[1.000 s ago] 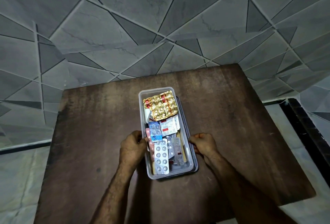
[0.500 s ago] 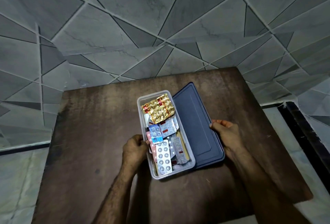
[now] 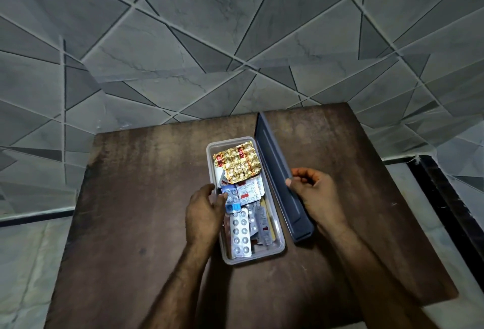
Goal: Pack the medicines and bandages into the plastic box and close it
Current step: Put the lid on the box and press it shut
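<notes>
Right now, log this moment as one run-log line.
box: open, packed | lid: tilted on edge, right hand holding | left hand: at box's left wall | table

A dark brown, worn wooden table (image 3: 146,197) carries a clear rectangular plastic box (image 3: 280,246) near its middle; just right of that box, a dark blue-grey plastic lid (image 3: 275,171) stands tilted on its long edge

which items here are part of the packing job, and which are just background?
Job:
- plastic box, open
- dark lid, tilted on edge, held by right hand
- gold blister pack
- silver blister strip
- blue strip under left hand

Not job:
- wooden table
- tiled wall
</notes>
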A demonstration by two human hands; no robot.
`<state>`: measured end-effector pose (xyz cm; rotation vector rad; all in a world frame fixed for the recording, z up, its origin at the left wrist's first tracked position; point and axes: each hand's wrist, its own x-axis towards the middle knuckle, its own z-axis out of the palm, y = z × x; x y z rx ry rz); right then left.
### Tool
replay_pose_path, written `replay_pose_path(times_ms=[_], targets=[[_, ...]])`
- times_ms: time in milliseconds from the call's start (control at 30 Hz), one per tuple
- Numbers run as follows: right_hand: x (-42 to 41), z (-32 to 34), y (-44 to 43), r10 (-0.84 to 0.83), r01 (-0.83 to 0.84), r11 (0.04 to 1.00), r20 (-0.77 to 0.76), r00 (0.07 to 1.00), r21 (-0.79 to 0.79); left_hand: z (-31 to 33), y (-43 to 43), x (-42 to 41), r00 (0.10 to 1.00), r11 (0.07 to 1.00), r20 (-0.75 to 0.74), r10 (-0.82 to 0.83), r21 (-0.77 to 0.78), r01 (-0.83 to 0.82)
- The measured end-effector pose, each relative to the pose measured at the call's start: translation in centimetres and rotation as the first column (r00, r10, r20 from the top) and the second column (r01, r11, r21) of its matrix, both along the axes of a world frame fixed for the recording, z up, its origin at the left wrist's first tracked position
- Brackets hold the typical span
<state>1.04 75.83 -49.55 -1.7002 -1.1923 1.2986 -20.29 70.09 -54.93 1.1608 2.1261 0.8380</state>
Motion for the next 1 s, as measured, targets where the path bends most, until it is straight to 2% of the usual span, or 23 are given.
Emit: replay_pose_path(times_ms=[33, 100, 167, 233, 367, 467, 533, 600, 700, 833, 1000], targets=[[-0.5, -0.2, -0.3, 0.015, -0.015, 1.000, 0.024, 1.000, 0.005, 0.8, 0.3, 0.6, 0.999, 0.998, 0.033, -0.024, 0.056, 0.022], [-1.7, -0.3, -1.0, 0.035, -0.036, 0.999, 0.051, 0.998, 0.015, 2.1, 1.2, 2.2, 0.956, 0.994, 0.275, -0.102, 0.069, 0.086], [-3.1, -0.3, -2.0, 0.067, -0.069, 0.997, 0.079, 0.995, 0.032, 2.9, 2.0, 3.8, 0.800, 0.994, 0.591, -0.106, 0.038, 0.103], [-4.3, -0.4, -2.9, 0.106, -0.113, 0.992, 0.118, 0.987, 0.055, 2.8, 2.7, 4.9, 0.723, 0.995, 0.685, -0.093, 0.041, 0.089], [-5.0, -1.0, -3.6, 0.214, -0.229, 0.971, 0.178, 0.961, 0.073, 1.5, 3.0, 4.4, 0.760, 0.995, 0.645, 0.078, -0.005, -0.098], [-3.7, -1.6, -3.1, 0.174, -0.192, 0.978, 0.176, 0.969, 0.088, 0.9, 2.7, 3.4, 0.759, 0.992, 0.641, 0.112, -0.031, -0.120], [-2.4, -2.5, -2.4, 0.107, -0.130, 0.988, 0.226, 0.968, 0.087, 0.3, 2.6, 2.8, 0.768, 0.989, 0.625, 0.141, -0.049, -0.141], [-1.3, -3.7, -1.8, 0.079, -0.092, 0.995, 0.297, 0.952, 0.028, 0.2, 2.4, 2.3, 0.762, 0.989, 0.632, 0.138, -0.041, -0.146], [-0.7, -5.1, -1.4, 0.132, -0.116, 0.991, 0.351, 0.927, -0.068, 0.1, 2.1, 1.7, 0.753, 0.989, 0.645, 0.129, -0.034, -0.141], [-0.9, -6.3, -1.3, 0.127, -0.099, 0.989, 0.285, 0.950, -0.111, -0.6, 1.9, 0.7, 0.749, 0.982, 0.640, 0.173, -0.052, -0.183], [-1.3, -7.0, -1.2, 0.078, -0.047, 0.986, 0.196, 0.978, -0.159, -1.7, 1.2, -1.0, 0.788, 0.973, 0.573, 0.228, -0.096, -0.212]])
